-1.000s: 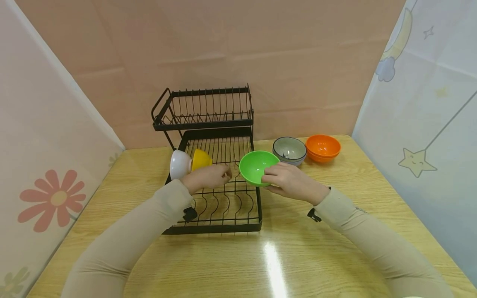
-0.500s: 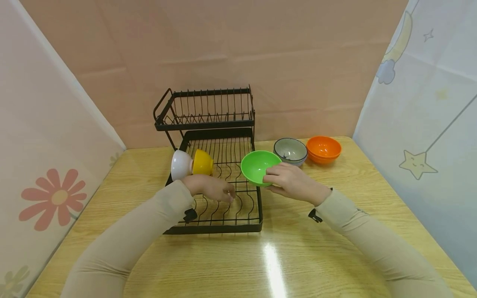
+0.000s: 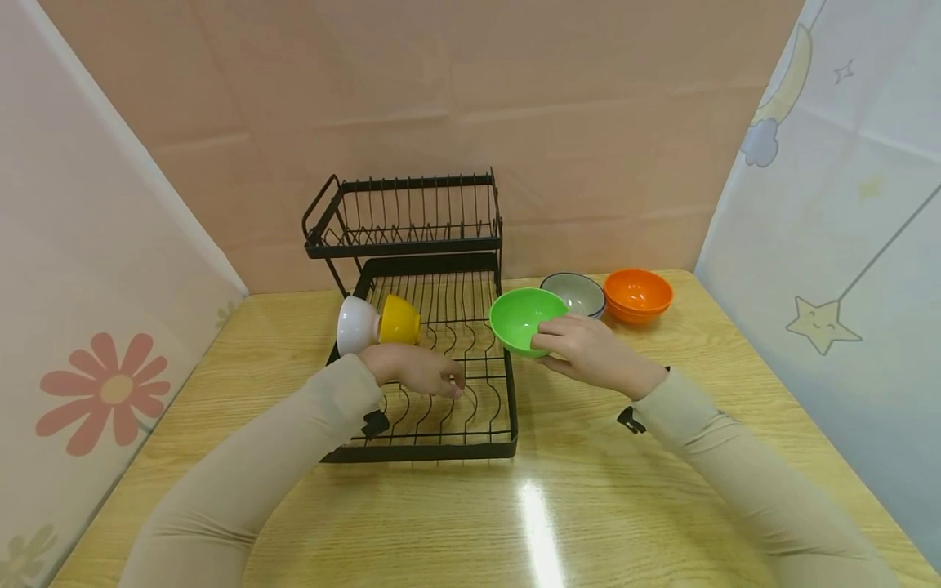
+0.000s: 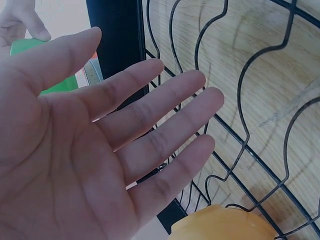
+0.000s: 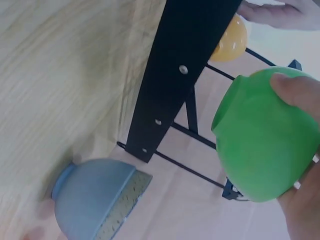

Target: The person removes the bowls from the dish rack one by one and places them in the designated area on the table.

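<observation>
Table (image 3: 588,498): pale wood, across the lower frame.

Dish rack (image 3: 419,451): black wire, two tiers, left of centre.

Orange bowls (image 3: 638,287): a nested pair, right of centre, on the table.

Green bowl (image 3: 518,320): centre of the frame, tilted, mouth toward the head camera, held over the rack's right edge. Probably light, stiff plastic; the glossy wall may slip. Best taken at the rim, thumb outside and fingers inside.

Right hand (image 3: 588,347): pinches the green bowl in that way, at its lower right rim.

Left hand (image 3: 415,371): over the rack's lower tier, holding nothing; fingers extended, slightly spread in the left wrist view. Contact with the wires: cannot tell.

Gray bowl (image 3: 575,291): dark-rimmed, behind the green one, left of the orange pair; probably ceramic, so heavier and breakable.

White bowl (image 3: 354,327): on its side, rack's left.

Yellow bowl (image 3: 399,320): just beside the white one, also on its side.
</observation>
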A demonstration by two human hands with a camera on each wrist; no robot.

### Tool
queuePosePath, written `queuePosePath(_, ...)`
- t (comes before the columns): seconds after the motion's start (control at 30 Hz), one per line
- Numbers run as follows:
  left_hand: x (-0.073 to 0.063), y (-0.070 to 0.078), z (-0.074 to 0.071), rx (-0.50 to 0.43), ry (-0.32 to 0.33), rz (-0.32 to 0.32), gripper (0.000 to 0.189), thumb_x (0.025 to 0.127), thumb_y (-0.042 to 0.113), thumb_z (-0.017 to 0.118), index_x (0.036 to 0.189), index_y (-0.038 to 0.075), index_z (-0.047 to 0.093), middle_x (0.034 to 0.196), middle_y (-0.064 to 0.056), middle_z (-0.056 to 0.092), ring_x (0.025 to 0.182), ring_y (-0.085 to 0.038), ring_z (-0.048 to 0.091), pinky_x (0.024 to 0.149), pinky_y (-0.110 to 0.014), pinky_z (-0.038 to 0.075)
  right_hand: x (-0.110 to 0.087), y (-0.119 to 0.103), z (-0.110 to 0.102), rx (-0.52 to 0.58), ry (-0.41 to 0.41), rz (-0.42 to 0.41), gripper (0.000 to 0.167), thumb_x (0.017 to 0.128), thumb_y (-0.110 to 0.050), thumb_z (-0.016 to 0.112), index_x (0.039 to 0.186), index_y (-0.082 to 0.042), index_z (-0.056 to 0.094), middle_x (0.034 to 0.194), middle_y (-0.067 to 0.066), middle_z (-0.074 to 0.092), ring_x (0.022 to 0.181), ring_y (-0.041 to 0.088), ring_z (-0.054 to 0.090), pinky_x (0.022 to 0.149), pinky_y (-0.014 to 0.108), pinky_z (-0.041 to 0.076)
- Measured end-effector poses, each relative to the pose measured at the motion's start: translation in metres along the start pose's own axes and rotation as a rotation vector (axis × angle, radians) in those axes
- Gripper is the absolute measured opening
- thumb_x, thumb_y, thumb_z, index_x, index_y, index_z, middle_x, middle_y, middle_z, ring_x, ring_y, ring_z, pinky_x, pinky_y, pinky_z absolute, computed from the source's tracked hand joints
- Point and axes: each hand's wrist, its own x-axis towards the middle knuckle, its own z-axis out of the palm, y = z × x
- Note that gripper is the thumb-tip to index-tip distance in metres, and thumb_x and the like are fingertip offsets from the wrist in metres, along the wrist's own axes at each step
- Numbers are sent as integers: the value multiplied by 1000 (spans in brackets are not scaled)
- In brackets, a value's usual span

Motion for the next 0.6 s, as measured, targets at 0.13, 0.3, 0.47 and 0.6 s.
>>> queuePosePath(0.13,-1,0,-1,-5,-1,-2,36,103,37,45,131,17,55,134,-5,56,125,-24,52,103,-42,43,-1,4,-8,-21,-32,44,26,74,-17,83,88,-12,63,80,-2,57,68,15,55,63,32,51)
queuePosePath(0.3,0,-1,-2,-8,0,2,36,103,37,45,131,17,55,134,-5,56,125,-24,52,102,-42,44,-3,7,-14,-18,-115,105,27,74,-17,83,90,-12,62,81,-2,57,70,16,57,63,33,53)
queuePosePath(0.47,1,-2,-2,-14,-6,-8,37,103,38,45,132,17,54,134,-5,55,124,-24,52,102,-43,44,-6,6,-17,10,-230,167,28,73,-12,83,91,-14,61,81,-4,55,68,13,55,60,31,51)
queuePosePath(0.6,2,-1,-2,-20,-10,-7,37,103,37,45,132,17,54,135,-5,55,124,-24,52,102,-43,44,-8,5,-17,32,-333,204,30,74,-14,83,89,-16,58,81,-6,56,69,10,56,58,28,50)
